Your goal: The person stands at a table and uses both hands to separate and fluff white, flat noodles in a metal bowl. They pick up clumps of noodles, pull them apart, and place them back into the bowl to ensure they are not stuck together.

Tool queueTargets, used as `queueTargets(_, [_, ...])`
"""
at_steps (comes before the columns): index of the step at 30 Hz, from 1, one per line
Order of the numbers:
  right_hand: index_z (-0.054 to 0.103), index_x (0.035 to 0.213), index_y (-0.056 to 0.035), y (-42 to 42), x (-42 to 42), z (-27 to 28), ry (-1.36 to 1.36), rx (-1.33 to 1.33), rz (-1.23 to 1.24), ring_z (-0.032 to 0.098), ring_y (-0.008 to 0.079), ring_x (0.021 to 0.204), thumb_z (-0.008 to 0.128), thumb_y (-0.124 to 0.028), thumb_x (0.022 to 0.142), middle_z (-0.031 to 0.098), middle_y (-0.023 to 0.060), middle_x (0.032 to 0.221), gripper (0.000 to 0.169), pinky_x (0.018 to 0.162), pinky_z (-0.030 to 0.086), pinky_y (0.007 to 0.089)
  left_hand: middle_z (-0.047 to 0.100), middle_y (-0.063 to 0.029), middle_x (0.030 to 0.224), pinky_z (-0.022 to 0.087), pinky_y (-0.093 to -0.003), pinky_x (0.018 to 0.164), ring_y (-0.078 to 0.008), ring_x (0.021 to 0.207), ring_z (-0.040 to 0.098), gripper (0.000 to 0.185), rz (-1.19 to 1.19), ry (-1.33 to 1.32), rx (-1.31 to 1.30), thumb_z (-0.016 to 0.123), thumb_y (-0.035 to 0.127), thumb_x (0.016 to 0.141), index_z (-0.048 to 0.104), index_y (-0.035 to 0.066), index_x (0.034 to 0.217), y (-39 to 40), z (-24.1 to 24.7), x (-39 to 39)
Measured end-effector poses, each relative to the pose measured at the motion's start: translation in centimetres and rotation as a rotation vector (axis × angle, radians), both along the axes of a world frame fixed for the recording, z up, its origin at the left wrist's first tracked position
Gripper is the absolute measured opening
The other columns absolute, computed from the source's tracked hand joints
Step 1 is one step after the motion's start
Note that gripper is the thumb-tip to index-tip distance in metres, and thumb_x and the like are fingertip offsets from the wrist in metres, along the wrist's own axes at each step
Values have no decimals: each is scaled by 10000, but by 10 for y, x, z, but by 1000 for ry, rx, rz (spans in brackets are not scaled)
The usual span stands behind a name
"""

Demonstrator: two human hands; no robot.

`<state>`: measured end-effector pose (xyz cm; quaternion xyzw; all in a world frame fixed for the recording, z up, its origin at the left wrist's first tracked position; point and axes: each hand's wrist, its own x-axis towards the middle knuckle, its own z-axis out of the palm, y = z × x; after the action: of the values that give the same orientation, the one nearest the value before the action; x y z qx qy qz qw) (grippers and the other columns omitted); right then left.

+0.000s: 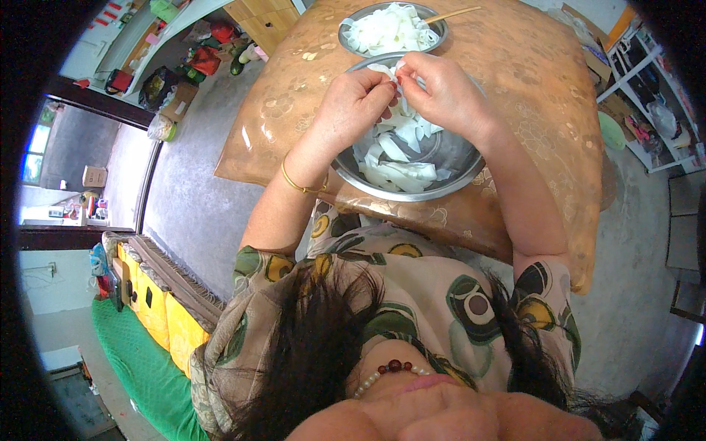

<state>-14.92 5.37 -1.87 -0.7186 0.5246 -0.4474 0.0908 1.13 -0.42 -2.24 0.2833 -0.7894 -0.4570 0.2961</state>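
A wide steel bowl [405,194] stands near the table's front edge, with pale, translucent flat strips [397,175] in it, perhaps noodles or a sliced vegetable. Above its far side, my left hand [356,105] and my right hand [441,93] meet, fingertips nearly touching. Both pinch a pale strip [383,70] between thumb and fingers; part of it hangs towards the bowl. Just beyond stands a second steel bowl [345,44], heaped with white strips [391,27]. A pair of wooden chopsticks [455,15] rests in that heap, pointing right.
A square table [551,138] with a glossy, flower-patterned orange cover bears both bowls. Beyond its left side are a cardboard box [179,102] and bags on the floor. A white shelf rack [634,71] stands at the right. A sofa with yellow cushions [165,308] is at lower left.
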Motion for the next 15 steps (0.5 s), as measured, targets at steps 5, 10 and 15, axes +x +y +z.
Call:
queueTargets(5, [590, 842, -3, -11, -9, -12, -135, 55, 60, 609, 252, 634, 542, -154, 801, 612, 163, 703, 164, 569, 466, 342, 609, -37, 677, 456, -227, 523, -90, 564, 565, 193, -5, 10, 83, 517, 152, 821, 607, -14, 782, -1, 1, 0])
queueTargets(10, [596, 856, -4, -9, -11, -9, -338, 179, 154, 560, 114, 649, 550, -145, 812, 609, 54, 707, 154, 574, 448, 270, 615, -43, 729, 436, -224, 559, -99, 592, 535, 189, -43, 91, 219, 505, 171, 860, 604, 15, 822, 0, 6, -1])
queueTargets(15, [591, 871, -23, -6, -17, -2, -542, 322, 319, 495, 46, 608, 532, -166, 855, 570, -6, 694, 156, 517, 392, 200, 618, -53, 746, 435, -223, 563, -104, 594, 535, 165, -88, 168, 320, 494, 142, 856, 594, 20, 806, -3, 6, 1])
